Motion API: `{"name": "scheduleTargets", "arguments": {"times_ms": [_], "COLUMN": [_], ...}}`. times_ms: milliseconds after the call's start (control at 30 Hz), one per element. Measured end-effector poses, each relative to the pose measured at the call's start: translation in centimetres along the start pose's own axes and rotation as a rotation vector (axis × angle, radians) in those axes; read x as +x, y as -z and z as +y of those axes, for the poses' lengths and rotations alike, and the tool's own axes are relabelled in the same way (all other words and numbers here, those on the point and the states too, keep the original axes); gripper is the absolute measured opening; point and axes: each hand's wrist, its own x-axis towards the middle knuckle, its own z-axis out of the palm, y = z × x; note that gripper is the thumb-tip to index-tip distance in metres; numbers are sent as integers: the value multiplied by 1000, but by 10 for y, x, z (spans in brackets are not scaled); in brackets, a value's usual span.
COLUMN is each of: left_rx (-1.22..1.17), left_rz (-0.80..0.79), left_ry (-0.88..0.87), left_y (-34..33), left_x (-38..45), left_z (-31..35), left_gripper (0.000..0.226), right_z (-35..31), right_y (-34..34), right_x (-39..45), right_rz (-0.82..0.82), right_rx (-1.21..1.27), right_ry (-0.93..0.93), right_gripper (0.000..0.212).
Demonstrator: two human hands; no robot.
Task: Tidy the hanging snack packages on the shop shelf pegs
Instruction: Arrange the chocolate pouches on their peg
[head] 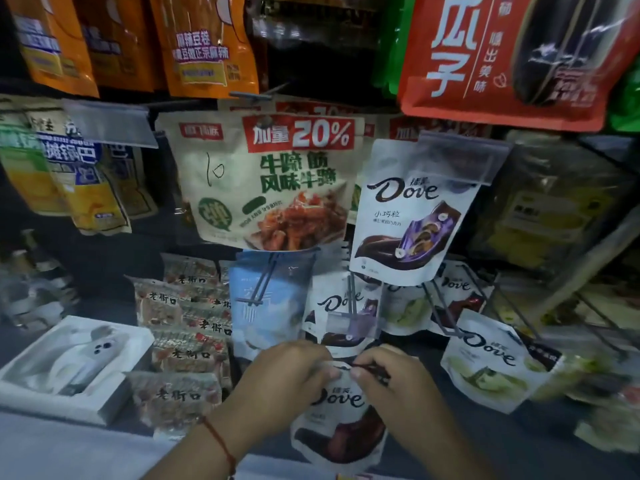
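Mid-rehang: both hands, left hand and right hand, pinching the top edge of a Dove pouch hanging below them, next needing its hole threaded onto the peg just above.

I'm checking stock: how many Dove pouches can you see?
6: one held in both hands, one upper right, one behind the tag, two behind it, one lower right. More may hide behind.
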Motion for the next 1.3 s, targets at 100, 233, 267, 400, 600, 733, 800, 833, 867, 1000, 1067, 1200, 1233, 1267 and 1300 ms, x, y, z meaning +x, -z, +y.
{"name": "scheduleTargets", "arguments": {"times_ms": [100,233,267,400,600,733,800,833,867,1000,1067,1200,1233,1267,1300], "left_rx": [-40,-113,-159,-334,-408,-445,-477,-490,-497,-557,-596,-700,-702,-690,-677], "left_rz": [-20,-28,-25,38,91,79,96,120,145,195,220,239,239,241,246], "left_ry": [0,55,84,192,233,265,275,264,250,216,226,329,352,375,393], "left_y": [-9,-17,-19,-26,-35,-37,-35,-33,-31,-24,-23,-26,-29,-31,-32], "left_x": [7,18,21,36,49,51,52,53,54,55,59,67,68,71,73], "left_z": [-5,-13,-15,-25,-32,-36,-36,-35,-33,-23,-21,-24,-26,-28,-28], "left_gripper": [27,23,23,17,14,13,12,13,15,9,16,17,21,26,31], "right_z": [14,34,37,42,48,50,50,51,52,54,54,51,51,50,50], "right_y": [-7,-16,-17,-13,-7,-9,-7,-5,-2,9,13,13,11,9,6], "right_x": [5,12,14,25,44,52,55,56,56,56,60,70,72,73,75], "right_rz": [-8,2,8,-2,47,24,20,18,17,30,62,70,71,70,72], "right_rx": [61,120,152,249,403,465,428,408,391,382,350,329,351,382,394], "right_ry": [-62,-140,-163,-231,-299,-330,-298,-271,-246,-174,-151,-155,-171,-191,-205], "right_gripper": [11,10,10,13,9,9,8,11,14,15,10,17,21,22,23]}}
